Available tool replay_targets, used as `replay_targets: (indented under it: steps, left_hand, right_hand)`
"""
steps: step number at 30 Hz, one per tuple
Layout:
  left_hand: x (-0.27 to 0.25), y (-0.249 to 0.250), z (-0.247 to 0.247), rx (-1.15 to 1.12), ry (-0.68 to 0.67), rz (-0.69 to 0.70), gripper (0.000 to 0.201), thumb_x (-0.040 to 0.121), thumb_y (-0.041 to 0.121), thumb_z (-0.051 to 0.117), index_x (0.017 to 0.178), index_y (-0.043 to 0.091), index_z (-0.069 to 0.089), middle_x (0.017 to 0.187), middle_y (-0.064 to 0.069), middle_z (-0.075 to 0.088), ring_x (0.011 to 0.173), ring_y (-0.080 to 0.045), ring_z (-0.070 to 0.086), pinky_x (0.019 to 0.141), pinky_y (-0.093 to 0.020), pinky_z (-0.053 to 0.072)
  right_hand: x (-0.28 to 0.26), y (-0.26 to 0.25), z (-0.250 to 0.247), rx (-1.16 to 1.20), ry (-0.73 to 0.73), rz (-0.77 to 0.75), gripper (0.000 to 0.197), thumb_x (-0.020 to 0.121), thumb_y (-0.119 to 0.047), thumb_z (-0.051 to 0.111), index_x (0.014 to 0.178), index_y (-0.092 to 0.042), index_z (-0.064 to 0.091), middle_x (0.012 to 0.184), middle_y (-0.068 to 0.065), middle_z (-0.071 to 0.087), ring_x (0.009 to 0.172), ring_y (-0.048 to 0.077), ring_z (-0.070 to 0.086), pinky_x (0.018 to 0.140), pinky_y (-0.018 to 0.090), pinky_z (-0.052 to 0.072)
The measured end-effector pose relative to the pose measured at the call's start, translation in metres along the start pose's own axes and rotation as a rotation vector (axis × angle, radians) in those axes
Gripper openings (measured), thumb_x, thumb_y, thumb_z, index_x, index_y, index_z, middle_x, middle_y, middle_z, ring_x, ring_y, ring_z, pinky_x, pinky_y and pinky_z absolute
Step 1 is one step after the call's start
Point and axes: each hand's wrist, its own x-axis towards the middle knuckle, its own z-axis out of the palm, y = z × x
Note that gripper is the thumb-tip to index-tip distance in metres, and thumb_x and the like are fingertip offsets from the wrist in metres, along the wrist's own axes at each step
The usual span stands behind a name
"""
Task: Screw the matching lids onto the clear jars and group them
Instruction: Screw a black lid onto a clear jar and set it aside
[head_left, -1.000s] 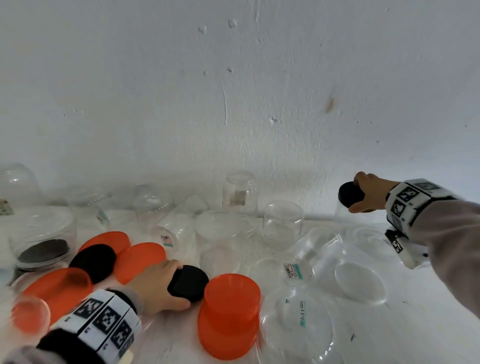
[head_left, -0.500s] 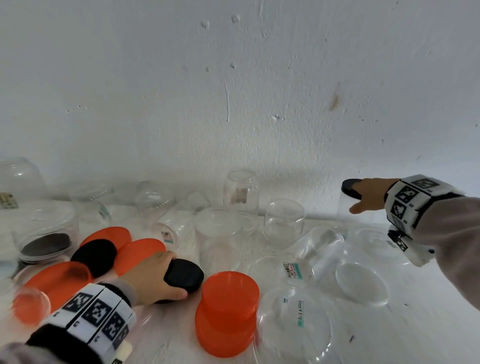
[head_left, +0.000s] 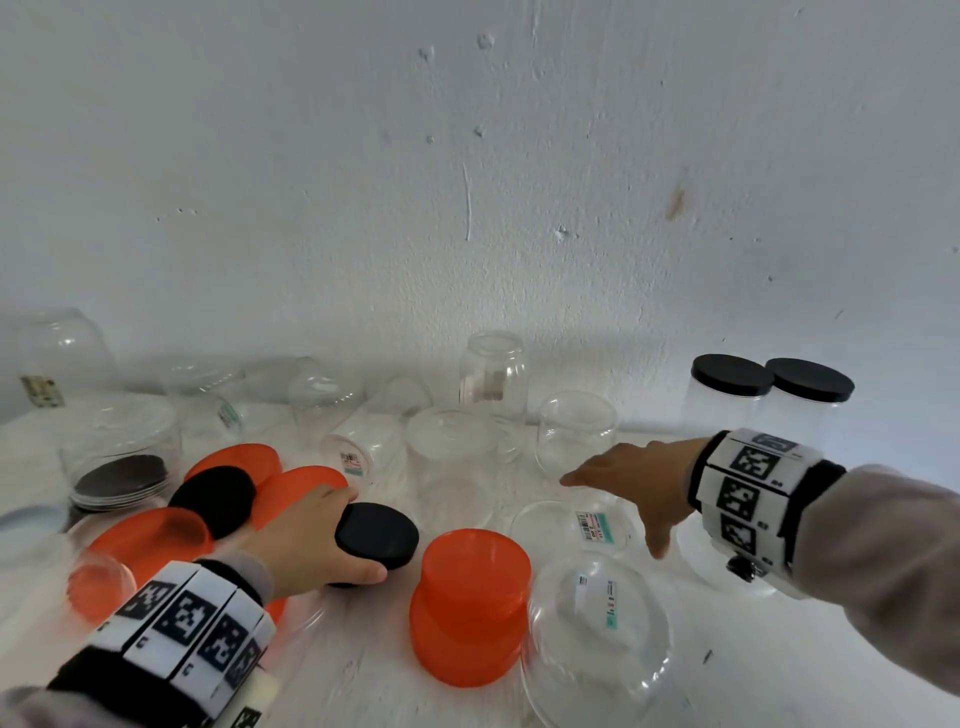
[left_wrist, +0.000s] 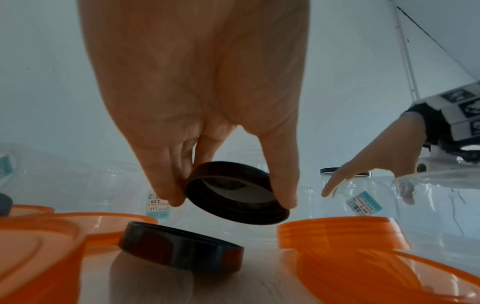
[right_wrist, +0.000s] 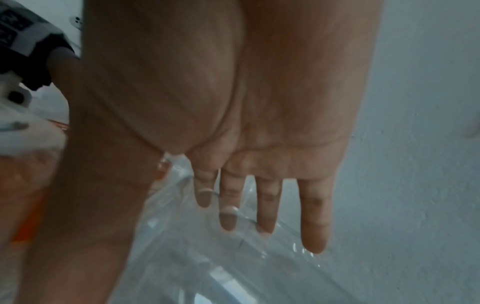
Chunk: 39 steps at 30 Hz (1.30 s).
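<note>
Left hand (head_left: 306, 540): lower left of centre in the head view; fingers and thumb pinch one black lid (head_left: 377, 535) by its rim, tilted, raised clear of the table (head_left: 737, 670). In the left wrist view this lid (left_wrist: 235, 195) shows its hollow underside.

Right hand (head_left: 636, 483): right of centre; fingers straight and spread, gripping nothing, fingertips over the clear jars. Whether they touch glass cannot be told; the right wrist view is blurred, fingers (right_wrist: 265, 205) extended over clear plastic.

Black lids, loose: one below the held lid (left_wrist: 182, 250), leaning on its edge; one (head_left: 213, 499) among the orange lids, left. A dark stack under an upturned clear jar (head_left: 120, 478), far left; number unclear.

Capped jars: two, black-lidded (head_left: 731, 400) (head_left: 810, 402), side by side against the wall, upper right.

Orange lids: one stack (head_left: 470, 597) at bottom centre, number in it unclear; several more (head_left: 231, 460) at left, overlapping, partly hidden by the left wrist.

Clear jars, uncapped: many, upright (head_left: 493, 374), upturned (head_left: 597, 639) and lying down; outlines merge, so no reliable count. One at far left (head_left: 52, 353) is cut off by the frame edge.
</note>
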Motion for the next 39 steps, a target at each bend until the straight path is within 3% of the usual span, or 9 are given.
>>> replay_targets:
  steps: [4,8,13,20,25,29,31,35,39]
  left_hand:
    - [-0.010,-0.002,-0.003,-0.038,0.017,-0.001,0.099,0.071,0.055,0.073,0.148,0.015,0.024,0.143,0.002,0.032,0.127,-0.013,0.037,0.102,-0.021,0.033]
    - [-0.018,-0.004,-0.007,-0.077,0.054,-0.015,0.101,0.069,0.054,0.074,0.148,0.017,0.023,0.138,0.002,0.027,0.111,-0.009,0.036,0.093,-0.019,0.035]
    - [-0.025,-0.008,-0.011,-0.139,0.111,-0.036,0.097,0.064,0.056,0.077,0.141,0.020,0.031,0.120,0.004,0.025,0.106,-0.013,0.041,0.096,-0.026,0.042]
    - [-0.037,-0.010,-0.025,-0.350,0.206,0.018,0.089,0.064,0.050,0.080,0.136,0.020,0.036,0.118,0.003,0.029,0.101,-0.012,0.043,0.086,-0.023,0.037]
    - [-0.049,-0.016,-0.036,-0.497,0.236,0.061,0.085,0.066,0.055,0.077,0.134,0.017,0.042,0.125,-0.002,0.045,0.108,-0.017,0.052,0.090,-0.030,0.045]
    - [-0.061,-0.021,-0.043,-0.662,0.236,0.111,0.069,0.056,0.063,0.071,0.105,0.016,0.058,0.094,0.001,0.060,0.078,-0.010,0.057,0.060,-0.015,0.040]
    - [-0.066,-0.027,-0.043,-0.744,0.243,0.099,0.069,0.052,0.069,0.073,0.100,0.022,0.057,0.095,0.001,0.061,0.080,-0.010,0.057,0.063,-0.019,0.040]
    - [-0.068,-0.039,-0.043,-0.852,0.258,0.066,0.094,0.051,0.073,0.072,0.126,0.021,0.050,0.104,0.007,0.057,0.094,-0.013,0.055,0.078,-0.027,0.042]
    - [-0.069,-0.044,-0.044,-0.919,0.275,0.063,0.095,0.051,0.075,0.072,0.129,0.027,0.047,0.112,0.012,0.058,0.106,-0.014,0.057,0.097,-0.035,0.045]
  right_hand:
    - [-0.001,0.001,0.006,-0.016,0.055,-0.006,0.107,0.073,-0.026,0.081,0.151,-0.032,0.008,0.151,-0.008,0.027,0.138,0.020,0.025,0.110,0.043,0.031]
    - [-0.007,0.001,0.007,0.001,0.185,-0.030,0.103,0.072,-0.028,0.080,0.149,-0.034,0.011,0.145,-0.008,0.031,0.131,0.018,0.030,0.104,0.037,0.036]
    - [-0.027,-0.003,-0.002,0.219,0.435,-0.029,0.099,0.070,-0.027,0.079,0.144,-0.036,0.015,0.131,-0.011,0.033,0.116,0.011,0.034,0.092,0.031,0.044]
    - [-0.064,-0.024,-0.019,0.434,0.817,-0.011,0.092,0.065,-0.030,0.081,0.137,-0.024,0.025,0.121,-0.015,0.030,0.107,0.001,0.028,0.080,0.009,0.030]
    - [-0.081,-0.054,-0.030,0.573,0.957,-0.009,0.096,0.063,-0.030,0.081,0.139,-0.040,0.023,0.116,-0.008,0.030,0.109,0.011,0.037,0.085,0.021,0.038]
    - [-0.084,-0.081,-0.032,0.709,1.071,0.034,0.089,0.059,-0.030,0.082,0.131,-0.035,0.030,0.114,-0.008,0.033,0.110,0.013,0.039,0.082,0.011,0.035]
    - [-0.083,-0.095,-0.031,0.758,1.094,0.076,0.085,0.057,-0.032,0.081,0.126,-0.032,0.031,0.113,-0.008,0.038,0.107,0.013,0.037,0.075,0.006,0.031]
    - [-0.076,-0.124,-0.023,0.944,1.031,0.112,0.080,0.056,-0.038,0.080,0.118,-0.032,0.031,0.115,-0.007,0.038,0.098,0.011,0.047,0.061,0.006,0.036]
    - [-0.066,-0.149,-0.014,1.184,0.900,0.114,0.078,0.058,-0.045,0.080,0.123,-0.036,0.036,0.109,-0.001,0.040,0.082,0.010,0.053,0.052,0.007,0.043]
